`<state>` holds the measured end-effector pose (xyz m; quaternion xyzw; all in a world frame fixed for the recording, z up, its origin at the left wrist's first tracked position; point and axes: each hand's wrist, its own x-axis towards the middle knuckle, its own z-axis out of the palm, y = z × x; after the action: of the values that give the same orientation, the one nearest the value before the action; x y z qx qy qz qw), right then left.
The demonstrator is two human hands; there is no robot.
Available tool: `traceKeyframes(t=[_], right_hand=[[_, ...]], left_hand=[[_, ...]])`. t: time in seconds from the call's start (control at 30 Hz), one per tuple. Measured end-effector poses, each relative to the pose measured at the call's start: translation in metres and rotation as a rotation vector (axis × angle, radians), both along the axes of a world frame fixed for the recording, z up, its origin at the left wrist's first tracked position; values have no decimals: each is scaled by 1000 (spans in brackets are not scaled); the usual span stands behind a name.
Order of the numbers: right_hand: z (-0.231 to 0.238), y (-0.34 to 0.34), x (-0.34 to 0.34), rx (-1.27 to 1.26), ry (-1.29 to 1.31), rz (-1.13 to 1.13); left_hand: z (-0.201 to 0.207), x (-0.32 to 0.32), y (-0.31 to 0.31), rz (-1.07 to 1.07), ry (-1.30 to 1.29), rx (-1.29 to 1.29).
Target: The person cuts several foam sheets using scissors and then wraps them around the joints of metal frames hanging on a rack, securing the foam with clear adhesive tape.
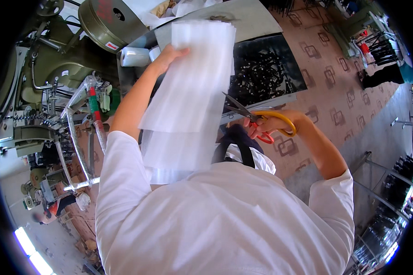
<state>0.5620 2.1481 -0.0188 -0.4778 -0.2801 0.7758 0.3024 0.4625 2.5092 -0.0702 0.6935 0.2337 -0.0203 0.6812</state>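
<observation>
A layered bundle of milky, translucent plastic sheets (192, 87) hangs from the table down against my white shirt, its layers ending at uneven lengths. My left hand (170, 56) grips it by the left edge near the top, thumb over the sheets and the other fingers hidden beneath. In my right hand (270, 124) is a pair of scissors (237, 107) with one yellow and one red handle loop. The blades are parted and point up and left, their tips close to the bundle's right edge.
Under and beyond the bundle is a grey table (257, 20), with a dark tray (296, 75) of small black parts. Rolls of clear film (135, 57) lie to the left. Green machinery (34, 85) and a metal frame (71, 119) stand further left. A person (385, 75) is at the far right.
</observation>
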Motion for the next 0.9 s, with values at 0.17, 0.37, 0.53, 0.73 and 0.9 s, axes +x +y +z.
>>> traceKeyframes(t=[0.17, 0.37, 0.53, 0.73, 0.9], right_hand=[[-2, 24, 0, -79, -87, 61], [-2, 55, -2, 29, -356, 199], [-9, 67, -3, -16, -327, 147], [3, 69, -15, 103, -621, 115], [-9, 65, -7, 147, -527, 209]], left_hand=[[-4, 7, -2, -27, -69, 41], [-3, 16, -16, -27, -137, 50], [5, 16, -14, -25, -138, 55], [5, 14, -10, 7, -83, -12], [5, 12, -8, 66, -129, -18]])
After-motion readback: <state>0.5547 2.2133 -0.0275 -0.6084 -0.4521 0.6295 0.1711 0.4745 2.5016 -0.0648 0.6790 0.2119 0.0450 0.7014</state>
